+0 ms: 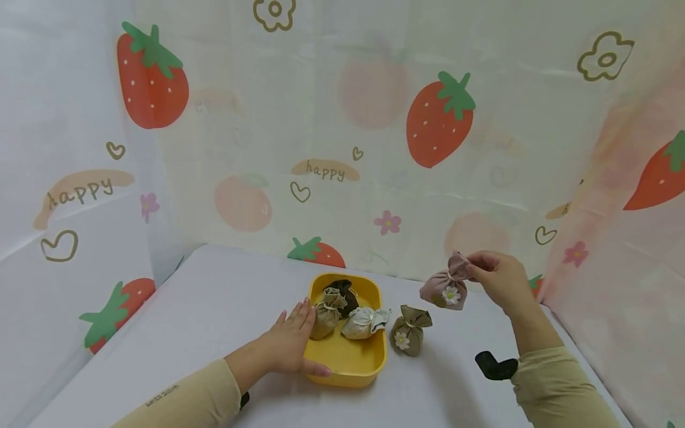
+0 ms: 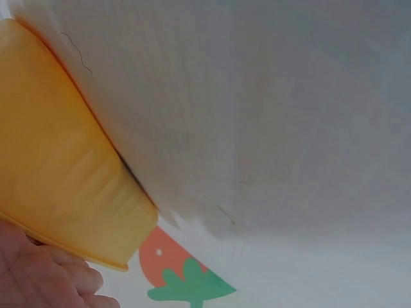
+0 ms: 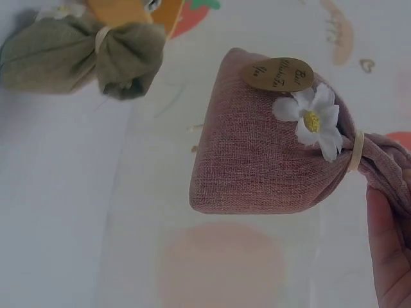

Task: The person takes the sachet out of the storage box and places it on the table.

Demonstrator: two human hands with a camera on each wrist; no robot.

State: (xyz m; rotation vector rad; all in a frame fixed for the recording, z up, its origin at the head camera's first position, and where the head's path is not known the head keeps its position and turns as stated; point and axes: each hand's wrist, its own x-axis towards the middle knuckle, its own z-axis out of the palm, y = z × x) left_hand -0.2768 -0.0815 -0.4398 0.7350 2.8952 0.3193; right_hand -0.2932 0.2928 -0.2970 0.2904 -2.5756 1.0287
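Observation:
My right hand [image 1: 500,282] pinches the gathered neck of a pink cloth sachet [image 1: 445,289] and holds it above the table, right of the yellow tray [image 1: 345,380]. The right wrist view shows a white flower and an oval tag on this pink sachet [image 3: 257,147]. With its fingers straight, my left hand [image 1: 286,342] rests along the tray's left side, the thumb over the near rim. Three sachets lie inside the tray: an olive one [image 1: 325,321], a black one [image 1: 348,297] and a pale grey one [image 1: 361,323]. Another olive-brown sachet with a white flower [image 1: 411,333] stands just right of the tray.
A white cloth covers the table [image 1: 214,309]. Behind and at both sides hang curtains [image 1: 321,119] printed with strawberries, hearts and flowers. A black strap end [image 1: 495,365] sticks out at my right wrist.

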